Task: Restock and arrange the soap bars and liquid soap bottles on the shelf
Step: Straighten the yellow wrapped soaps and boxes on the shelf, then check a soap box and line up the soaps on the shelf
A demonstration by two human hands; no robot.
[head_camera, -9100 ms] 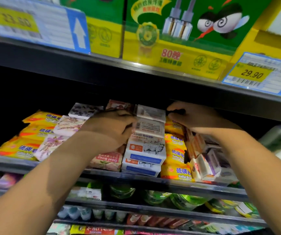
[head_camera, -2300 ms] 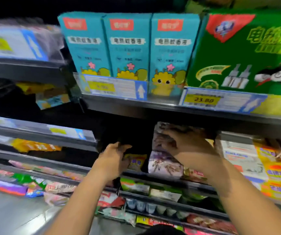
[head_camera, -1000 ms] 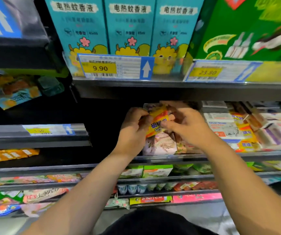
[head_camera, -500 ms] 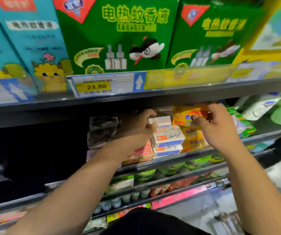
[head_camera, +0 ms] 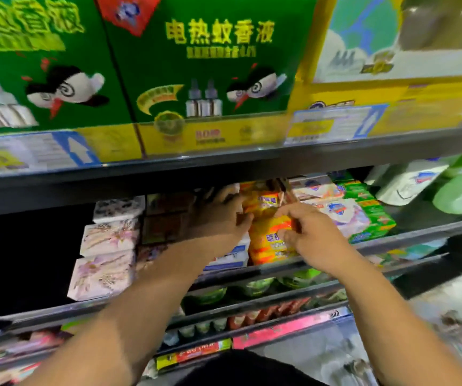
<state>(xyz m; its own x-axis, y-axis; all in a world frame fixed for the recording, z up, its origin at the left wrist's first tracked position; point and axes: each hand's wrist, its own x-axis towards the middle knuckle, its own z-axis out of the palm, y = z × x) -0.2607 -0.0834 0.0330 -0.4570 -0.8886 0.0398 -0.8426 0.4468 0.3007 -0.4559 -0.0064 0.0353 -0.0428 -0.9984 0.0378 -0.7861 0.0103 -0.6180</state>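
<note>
Soap boxes with a flower print (head_camera: pixel 107 246) sit stacked at the left of the shelf (head_camera: pixel 408 235). Next, the left hand (head_camera: pixel 218 218) lies flat and spread against the white boxes (head_camera: pixel 232 254). The right hand (head_camera: pixel 312 235) pinches a yellow soap bar (head_camera: pixel 266 240) between thumb and fingers, standing it on the shelf beside the green-edged packs (head_camera: pixel 363 215).
</note>
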